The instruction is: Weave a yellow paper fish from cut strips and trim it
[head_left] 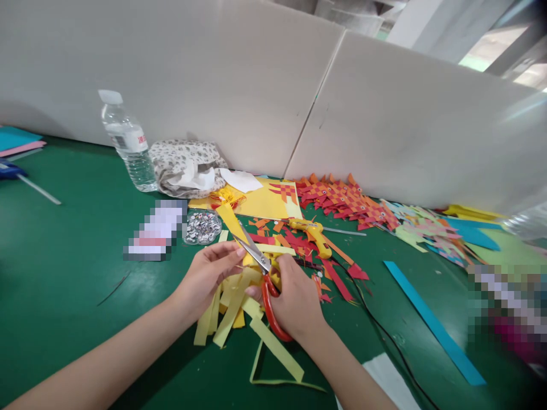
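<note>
We are holding a yellow strip (229, 220) at the scissors (264, 263).
Our left hand (210, 274) is pinching the flat, bright, straight-edged strip, which is sitting at its one o'clock; our right hand (298, 291) is gripping the red handles (268, 303), blades pointing toward eleven.

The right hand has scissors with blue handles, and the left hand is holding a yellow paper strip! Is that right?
Not quite: the handles are red, not blue, as the head view shows. The rest is right: the right hand has the scissors, and the left hand is holding a yellow paper strip.
</note>
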The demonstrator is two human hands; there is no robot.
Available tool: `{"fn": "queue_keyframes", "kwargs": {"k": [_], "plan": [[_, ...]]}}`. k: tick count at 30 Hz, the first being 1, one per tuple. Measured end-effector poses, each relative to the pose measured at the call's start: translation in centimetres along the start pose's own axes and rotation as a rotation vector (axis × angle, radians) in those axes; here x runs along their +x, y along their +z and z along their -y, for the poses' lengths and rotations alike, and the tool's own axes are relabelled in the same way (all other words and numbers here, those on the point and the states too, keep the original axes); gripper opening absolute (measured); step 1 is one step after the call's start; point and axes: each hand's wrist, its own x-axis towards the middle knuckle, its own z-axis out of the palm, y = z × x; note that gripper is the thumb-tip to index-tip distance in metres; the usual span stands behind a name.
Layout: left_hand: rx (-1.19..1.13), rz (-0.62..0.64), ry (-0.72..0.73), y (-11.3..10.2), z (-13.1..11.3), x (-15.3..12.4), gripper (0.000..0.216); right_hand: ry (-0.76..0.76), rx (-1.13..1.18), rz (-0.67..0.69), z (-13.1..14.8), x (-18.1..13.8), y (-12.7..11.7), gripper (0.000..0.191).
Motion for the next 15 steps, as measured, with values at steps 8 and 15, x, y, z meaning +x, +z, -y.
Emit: {"fn": "queue_keyframes", "kwargs": {"k": [8,15], "plan": [[-0.005,0.013,-0.003,0.06,0.04,-0.03,0.016,0.013,-0.009,0.004,0.31,0.11,-0.12,0.033],[0.021,-0.029,0.017,0.16,0.05,0.04,0.017,0.005,0.027,-0.038,0.29,0.02,0.18,0.034]]}}
